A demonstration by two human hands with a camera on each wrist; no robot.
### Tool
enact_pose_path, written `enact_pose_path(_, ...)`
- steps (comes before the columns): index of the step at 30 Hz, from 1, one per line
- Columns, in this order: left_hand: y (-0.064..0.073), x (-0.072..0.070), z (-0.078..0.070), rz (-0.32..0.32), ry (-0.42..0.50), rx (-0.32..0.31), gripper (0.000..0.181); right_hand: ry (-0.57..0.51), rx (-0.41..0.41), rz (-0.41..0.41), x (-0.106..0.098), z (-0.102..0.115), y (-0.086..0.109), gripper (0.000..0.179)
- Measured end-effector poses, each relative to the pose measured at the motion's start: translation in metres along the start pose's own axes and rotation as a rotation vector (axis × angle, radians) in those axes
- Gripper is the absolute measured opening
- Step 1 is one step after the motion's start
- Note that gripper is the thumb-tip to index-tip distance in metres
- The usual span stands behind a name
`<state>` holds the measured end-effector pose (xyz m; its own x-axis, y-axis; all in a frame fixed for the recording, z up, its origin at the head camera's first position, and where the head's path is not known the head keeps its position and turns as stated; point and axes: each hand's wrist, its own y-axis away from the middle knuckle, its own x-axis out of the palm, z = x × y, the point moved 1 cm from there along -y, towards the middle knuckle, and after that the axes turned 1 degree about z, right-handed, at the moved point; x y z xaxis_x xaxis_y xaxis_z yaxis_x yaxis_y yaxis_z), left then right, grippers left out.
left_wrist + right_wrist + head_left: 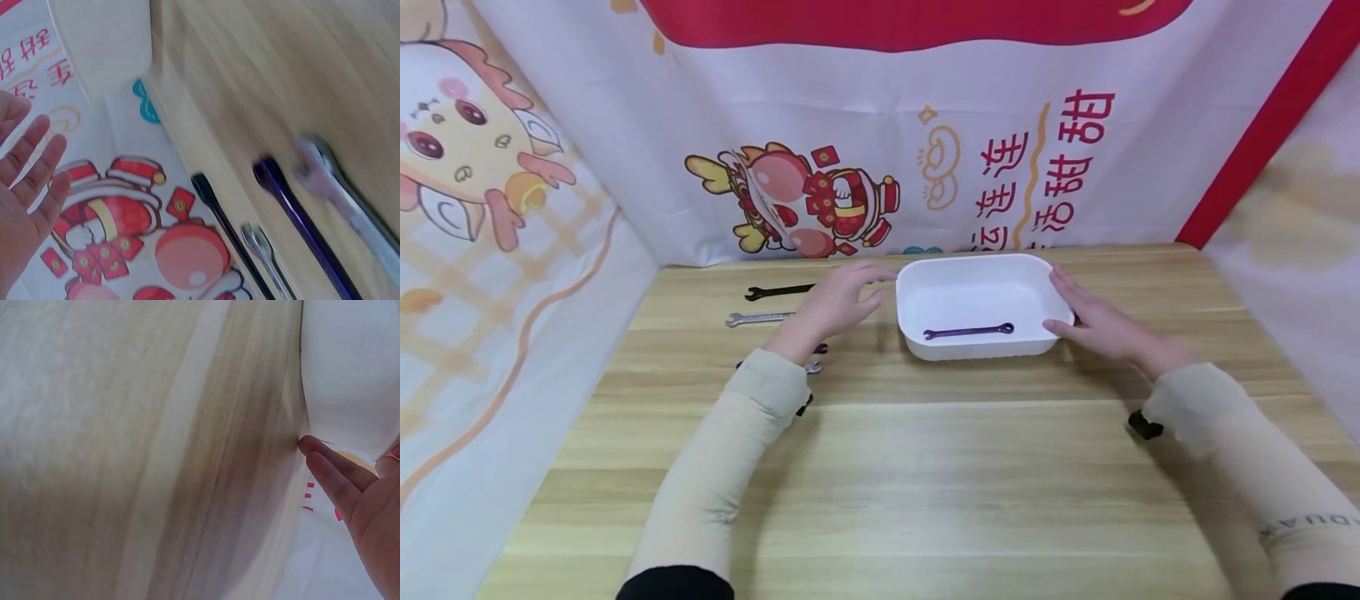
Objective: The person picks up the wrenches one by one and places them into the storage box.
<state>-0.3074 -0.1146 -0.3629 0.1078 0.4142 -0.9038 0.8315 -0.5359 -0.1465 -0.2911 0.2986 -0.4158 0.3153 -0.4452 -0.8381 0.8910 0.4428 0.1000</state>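
A white plastic basin (977,351) stands toward the back of the table with a purple combination wrench (968,332) lying inside. My right hand (1101,323) touches its right end, the thumb at the near corner and the straight fingers along the outer wall. Fingers stretched toward the basin's left end, my left hand (842,300) holds nothing. Below and left of that hand lie more wrenches: a black wrench (228,228), a small silver wrench (265,253), a purple wrench (307,228) and a larger silver wrench (347,197). My left forearm partly covers them in the head view.
The wood-grain table (970,483) extends in front of the basin toward me. A printed white cloth (865,92) hangs right behind its back edge, and another patterned cloth (527,333) hangs along the left side.
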Motion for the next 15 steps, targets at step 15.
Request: enact_pose_path(15, 0.031, -0.026, 0.033, -0.029, 0.079, -0.031, 0.038, 0.006, -0.015, -0.003, 0.0, 0.002, 0.003, 0.09)
